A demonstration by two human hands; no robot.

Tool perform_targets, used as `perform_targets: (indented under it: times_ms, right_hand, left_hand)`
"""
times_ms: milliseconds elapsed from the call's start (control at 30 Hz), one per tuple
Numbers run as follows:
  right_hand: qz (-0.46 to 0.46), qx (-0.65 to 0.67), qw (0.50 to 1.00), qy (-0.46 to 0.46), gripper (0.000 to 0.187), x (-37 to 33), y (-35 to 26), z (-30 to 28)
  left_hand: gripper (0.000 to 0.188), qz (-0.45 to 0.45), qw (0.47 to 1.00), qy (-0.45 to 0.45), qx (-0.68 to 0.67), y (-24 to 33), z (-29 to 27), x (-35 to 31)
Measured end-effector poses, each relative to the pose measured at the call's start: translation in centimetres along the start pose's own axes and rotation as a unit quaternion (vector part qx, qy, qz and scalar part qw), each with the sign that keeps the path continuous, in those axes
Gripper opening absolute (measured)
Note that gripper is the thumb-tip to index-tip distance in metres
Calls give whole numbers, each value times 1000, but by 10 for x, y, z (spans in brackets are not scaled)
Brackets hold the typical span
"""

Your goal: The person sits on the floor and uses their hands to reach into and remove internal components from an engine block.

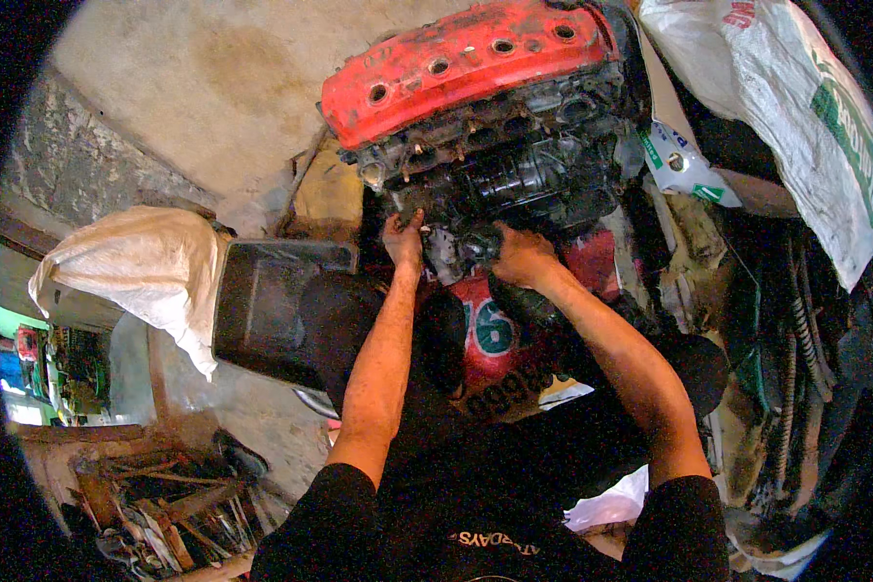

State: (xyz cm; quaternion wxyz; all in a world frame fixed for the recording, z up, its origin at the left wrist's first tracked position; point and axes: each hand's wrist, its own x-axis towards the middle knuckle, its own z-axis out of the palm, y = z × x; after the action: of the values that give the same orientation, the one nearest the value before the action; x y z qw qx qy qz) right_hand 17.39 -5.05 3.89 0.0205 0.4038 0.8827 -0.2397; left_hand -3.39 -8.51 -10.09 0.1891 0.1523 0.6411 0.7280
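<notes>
In front of me stands a car engine [543, 116] with a red valve cover [470, 60] that has a row of round holes along its top. Its side facing me is black and greasy. My left hand [404, 242] is at the engine's lower left, thumb raised and fingers curled against dark parts; what they grip is hidden. To its right, my right hand [524, 256] is closed on a blackened engine part [479, 241] low on this side. A dull grey metal piece [444, 254] shows between both hands. Dark shade hides most fingertips.
Left of my legs is a grey plastic bin [286, 306], with a whitish cloth sack [141, 276] beside it. White woven sacks [786, 87] hang at the right, above hoses [795, 349]. Scrap metal and tools [179, 504] are heaped at lower left. A red printed sheet [485, 330] lies beneath the engine.
</notes>
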Motion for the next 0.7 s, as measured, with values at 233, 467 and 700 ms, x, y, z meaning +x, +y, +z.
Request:
perform_targets:
  times_ms: [233,467,700]
  right_hand:
    - [-21,64,998,22,65,11,5,-3]
    - [23,128,989,71,68,-1,12,-9]
    - [29,265,901,341,69,-15,124,0]
  left_hand:
    - [37,-87,992,51,81,1,-7,14]
    - [44,81,879,192,428,40,9,-6]
    - [34,229,918,-231,226,77,104,-99]
